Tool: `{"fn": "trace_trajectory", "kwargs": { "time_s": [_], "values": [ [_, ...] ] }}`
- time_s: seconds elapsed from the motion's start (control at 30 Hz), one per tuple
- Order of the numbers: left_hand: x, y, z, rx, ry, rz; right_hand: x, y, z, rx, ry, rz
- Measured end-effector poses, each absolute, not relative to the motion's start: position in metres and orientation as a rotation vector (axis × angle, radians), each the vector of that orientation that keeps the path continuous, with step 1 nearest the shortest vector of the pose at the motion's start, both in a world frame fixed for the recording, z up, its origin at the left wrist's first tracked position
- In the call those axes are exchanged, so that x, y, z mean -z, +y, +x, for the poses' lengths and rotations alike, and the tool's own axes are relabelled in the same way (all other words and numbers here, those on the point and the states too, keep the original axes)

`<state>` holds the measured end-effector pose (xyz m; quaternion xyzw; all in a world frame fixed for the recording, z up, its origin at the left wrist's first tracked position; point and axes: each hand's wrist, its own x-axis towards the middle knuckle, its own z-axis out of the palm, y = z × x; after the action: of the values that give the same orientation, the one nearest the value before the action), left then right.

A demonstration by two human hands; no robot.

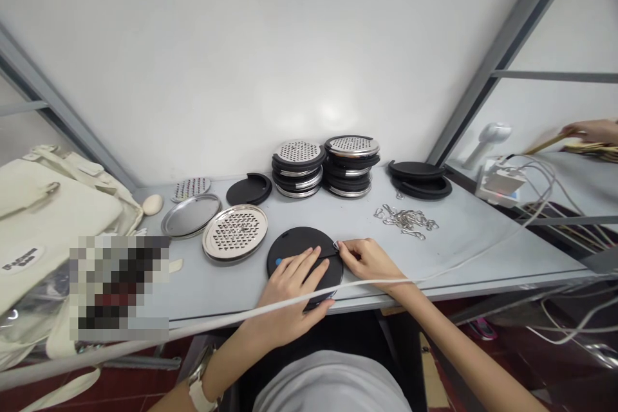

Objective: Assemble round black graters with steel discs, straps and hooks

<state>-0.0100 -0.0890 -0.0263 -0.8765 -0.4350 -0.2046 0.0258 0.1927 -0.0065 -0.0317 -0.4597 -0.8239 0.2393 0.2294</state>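
A round black case lies near the table's front edge. My left hand rests across it, fingers spread on the top and the thumb at the near rim. At the case's right edge my right hand pinches a small metal hook. To the right lies a pile of metal hooks. A perforated metal grater disc is left of the case, beside plain metal discs. Behind stand two stacks of black-rimmed discs, the left stack and the right stack.
Black round covers lie at the back right, and a black cover lies at the back left. A cream bag stands left. A white cable crosses in front of my arms. Another person's hand shows at right.
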Motion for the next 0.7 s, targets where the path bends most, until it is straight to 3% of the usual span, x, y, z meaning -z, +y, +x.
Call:
{"fn": "trace_trajectory", "kwargs": {
  "time_s": [0.7],
  "values": [
    [0.0273,-0.0864,-0.0112,0.569,-1.332,-2.698,0.0316,-0.0056,0.1925,-0.684,-2.266,-1.265]
  ]
}}
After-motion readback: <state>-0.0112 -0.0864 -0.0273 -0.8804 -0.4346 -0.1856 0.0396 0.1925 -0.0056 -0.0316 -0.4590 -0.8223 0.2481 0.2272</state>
